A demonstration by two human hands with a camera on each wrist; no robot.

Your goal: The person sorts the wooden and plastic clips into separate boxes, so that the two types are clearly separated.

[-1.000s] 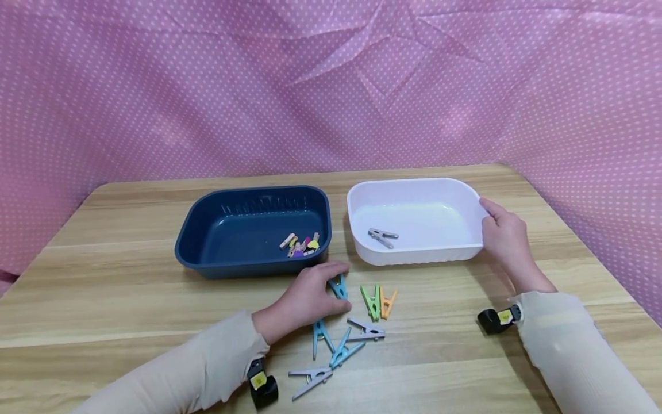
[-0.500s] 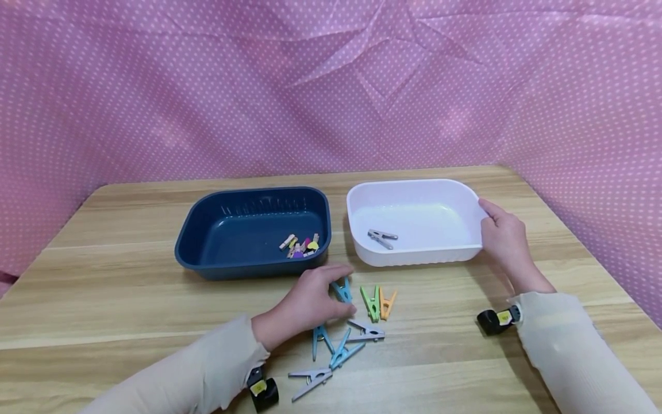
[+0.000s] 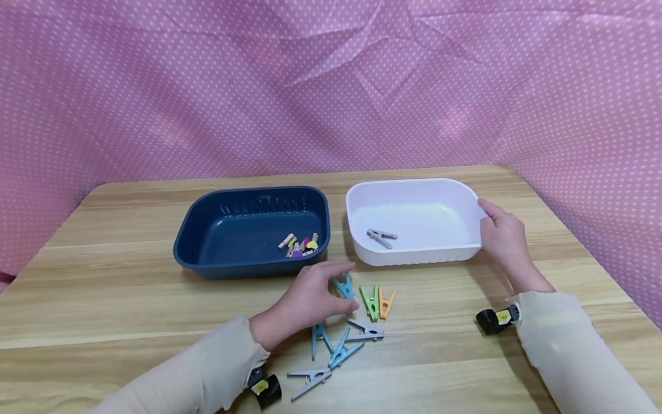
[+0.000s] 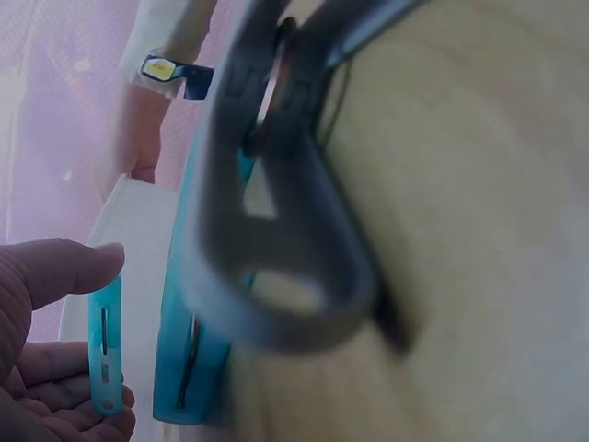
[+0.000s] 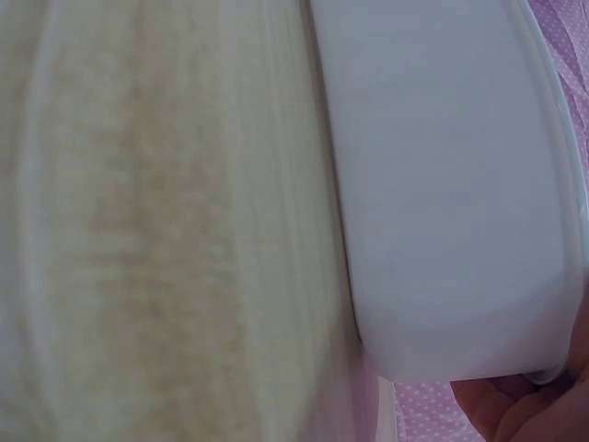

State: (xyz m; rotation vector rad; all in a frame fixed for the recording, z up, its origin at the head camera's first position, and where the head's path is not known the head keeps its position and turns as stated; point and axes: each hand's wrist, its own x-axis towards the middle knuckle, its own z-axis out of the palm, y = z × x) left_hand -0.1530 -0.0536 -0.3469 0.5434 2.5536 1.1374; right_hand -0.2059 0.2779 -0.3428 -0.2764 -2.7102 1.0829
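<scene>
My left hand [image 3: 310, 294] is over the table, with a light-blue clothespin [image 3: 345, 286] between thumb and fingers. The left wrist view shows the thumb on one end of that clothespin [image 4: 106, 350] and the curled fingers at its other end. My right hand [image 3: 504, 236] grips the right end of a white basin [image 3: 414, 256], thumb at the rim. Green [image 3: 370, 303] and orange [image 3: 385, 303] clothespins lie just right of the left hand. Nearer me are two more blue clothespins [image 3: 341, 352] and two grey ones [image 3: 312, 379].
Left of the white basin stands a dark blue basin [image 3: 248, 269] with several small wooden pegs [image 3: 300, 246] in its right corner. A grey clothespin [image 3: 381, 237] lies inside the white basin. Pink dotted cloth [image 3: 331, 86] hangs behind the wooden table [image 3: 103, 287].
My left hand has shifted slightly to the right, and the blue clothespin between its fingers has moved and turned with it. The right hand has stayed on the white basin.
</scene>
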